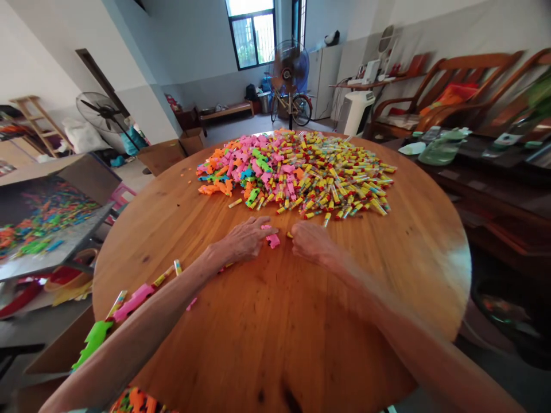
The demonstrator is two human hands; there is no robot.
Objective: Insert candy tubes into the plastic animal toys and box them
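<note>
Near the middle of the round wooden table [258, 321], my left hand [245, 240] is closed on a small pink plastic toy [272, 240]; a finger lies across its top. My right hand [312, 242] is curled into a fist just to the right, around a small yellow-labelled tube [290, 234] whose end pokes out toward the pink toy. The two are a short gap apart. Beyond my hands lies a heap of pink, orange, green and blue plastic toys [249, 158], joined on its right by a heap of yellow-labelled clear tubes [344, 178].
Along the table's left edge, beside my left forearm, lie a pink toy with tubes [134, 301] and a green toy [92, 344]. A box of coloured toys [51, 212] stands at left. More toys [135, 400] show below the near edge. A dark bench [465, 178] stands at right.
</note>
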